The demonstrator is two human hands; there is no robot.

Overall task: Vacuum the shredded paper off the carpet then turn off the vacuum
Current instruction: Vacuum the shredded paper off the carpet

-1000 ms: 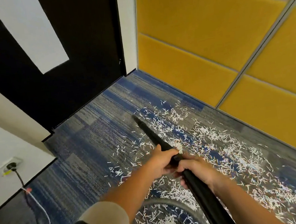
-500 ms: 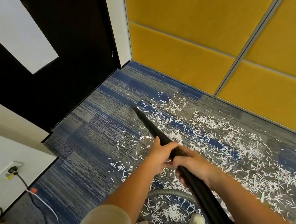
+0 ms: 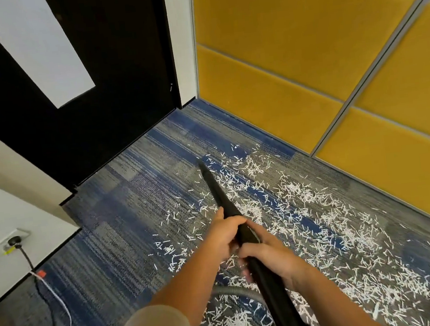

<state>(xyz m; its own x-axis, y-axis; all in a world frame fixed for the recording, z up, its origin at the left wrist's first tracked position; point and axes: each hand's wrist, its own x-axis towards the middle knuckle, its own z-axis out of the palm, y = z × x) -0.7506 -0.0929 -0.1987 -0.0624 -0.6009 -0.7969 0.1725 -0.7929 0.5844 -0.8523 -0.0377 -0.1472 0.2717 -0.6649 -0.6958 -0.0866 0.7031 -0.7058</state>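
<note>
Both fists are curled round the black vacuum wand [image 3: 221,196] mid-shaft, left hand [image 3: 224,237] ahead, right hand [image 3: 271,257] behind. Its tip meets the carpet [image 3: 125,225] at twelve o'clock; shredded paper [image 3: 307,219] lies from one to five o'clock. The wand looks stiff and light, best held there

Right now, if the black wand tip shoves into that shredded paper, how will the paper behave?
The shredded paper lies in thin loose slivers, so it is probably very light and would scatter rather than slide as a pile. The carpet looks ribbed, so some strips may snag in it. The wand looks rigid and should not flex.
</note>
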